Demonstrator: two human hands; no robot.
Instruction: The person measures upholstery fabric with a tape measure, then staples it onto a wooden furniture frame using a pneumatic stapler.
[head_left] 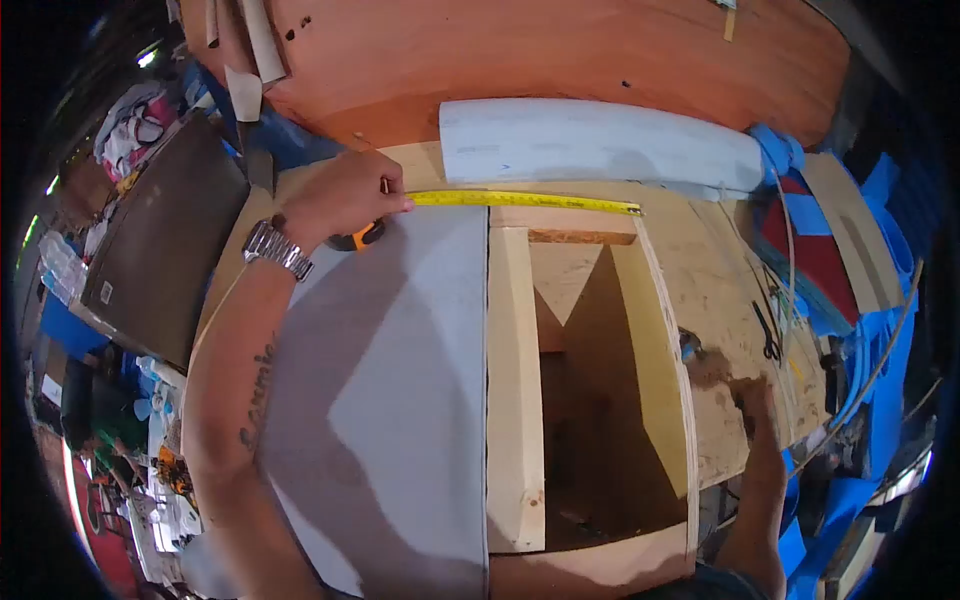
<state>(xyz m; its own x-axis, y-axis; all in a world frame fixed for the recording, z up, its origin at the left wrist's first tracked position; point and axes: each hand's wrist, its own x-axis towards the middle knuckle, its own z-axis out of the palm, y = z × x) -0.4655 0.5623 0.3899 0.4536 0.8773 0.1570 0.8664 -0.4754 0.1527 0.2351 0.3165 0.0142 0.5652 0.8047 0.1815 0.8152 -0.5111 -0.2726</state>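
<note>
My left hand (345,198), with a metal watch on its wrist, is closed on an orange and black tape measure (362,236). The yellow blade (520,200) runs out to the right from my fingers. It lies along the far end of a wooden box frame (515,400), its hook end at the frame's far right corner. Under my left forearm is a grey panel (400,400) forming the left part of the box. My right hand (735,388) is low over the worktop, right of the frame, its fingers blurred and in shadow.
A white roll of sheet material (600,145) lies across the back of the plywood worktop (725,260). Black scissors (766,332) rest at the right, near blue strips and stacked boards (850,235). A dark brown panel (160,240) stands at the left.
</note>
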